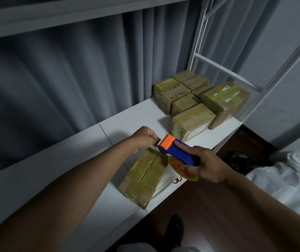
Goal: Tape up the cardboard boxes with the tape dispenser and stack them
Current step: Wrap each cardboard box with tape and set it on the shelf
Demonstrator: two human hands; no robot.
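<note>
While the right hand (206,165) curls round the handle of the blue-and-orange plastic tape dispenser (175,150), thumb along the top and fingertips down against the yellowish roll of clear tape (181,170), the left hand (142,139) is closed up at the orange cutter end, thumb and fingers pinching what looks like the loose tape end right at the serrated blade; the strip itself is too thin and blurred to make out. Both hands hang above the white tabletop (69,164), and directly under them, at the near front edge, lies the flat rectangular brown cardboard box wrapped in glossy yellowish tape (143,179), its centre seam facing up and one corner just over the edge. Over by the far right corner of the tabletop sits the cluster of taped cardboard boxes (196,99), packed tight against one another, some stacked, with the closest of them near the dispenser's nose. A white metal rack frame (224,66) rises at that right end, and grey pleated curtains (63,79) hang along the back edge. Off the tabletop to the right, a crumpled white cloth (287,180) lies by a dark plastic bag (244,160), above dark wooden flooring (218,215).
</note>
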